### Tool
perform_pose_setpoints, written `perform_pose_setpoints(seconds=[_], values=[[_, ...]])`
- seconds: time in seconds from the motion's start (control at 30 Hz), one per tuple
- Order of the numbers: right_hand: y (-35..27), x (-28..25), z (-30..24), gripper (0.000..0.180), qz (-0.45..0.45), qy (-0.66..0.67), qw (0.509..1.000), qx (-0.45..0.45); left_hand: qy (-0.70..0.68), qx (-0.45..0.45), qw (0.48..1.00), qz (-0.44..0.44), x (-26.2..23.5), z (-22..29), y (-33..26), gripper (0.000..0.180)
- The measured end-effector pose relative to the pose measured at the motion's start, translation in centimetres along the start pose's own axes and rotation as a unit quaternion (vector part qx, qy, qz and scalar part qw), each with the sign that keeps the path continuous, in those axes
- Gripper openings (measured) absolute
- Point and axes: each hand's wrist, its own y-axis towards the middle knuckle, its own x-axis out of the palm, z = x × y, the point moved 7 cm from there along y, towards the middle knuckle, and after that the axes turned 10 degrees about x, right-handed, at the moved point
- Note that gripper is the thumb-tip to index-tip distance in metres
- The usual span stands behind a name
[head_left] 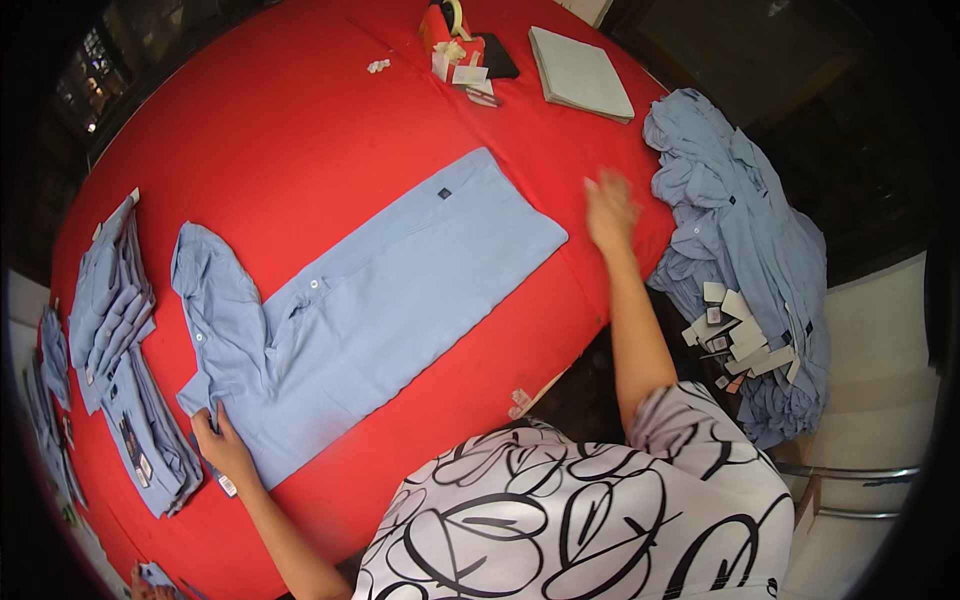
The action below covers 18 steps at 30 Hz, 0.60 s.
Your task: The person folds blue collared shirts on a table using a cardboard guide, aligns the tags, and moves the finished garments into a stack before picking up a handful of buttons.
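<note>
Far left on the red table: stacks of folded light-blue shirts, laid edge to edge, likely kept apart from the work spot so as not to be disturbed. Next along, left hand flat on the near corner of the blue shirt, fingers spread and pressing the cloth down, apparently pinning it so the fold would not slip; nothing pinched between them. Shirt itself spread long across the middle of the table, one sleeve turned inward at the left end, buttoned front facing up. Further right, right hand raised above the table edge, blurred in motion, fingers seemingly loose and holding nothing, though hard to tell for certain. Beyond it, a heap of unfolded blue shirts at the right, with a scatter of pale card tags lying on it. At the far edge: a stack of white sheets, a dark flat object, and small clips and paper bits. Nothing lying between right hand and heap.
</note>
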Motion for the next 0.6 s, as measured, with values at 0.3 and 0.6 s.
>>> perform_pose_setpoints(seconds=[0.3,0.6], values=[[11.1,4.5,1.9,0.076,-0.094,-0.014,0.991,0.097,-0.005,-0.027,1.0,0.012,0.0,0.0,-0.2,0.02],[-4.3,11.1,26.2,0.071,-0.193,0.459,0.786,0.367,-0.024,-0.057,0.998,0.009,-0.1,-0.5,-0.9,0.02]])
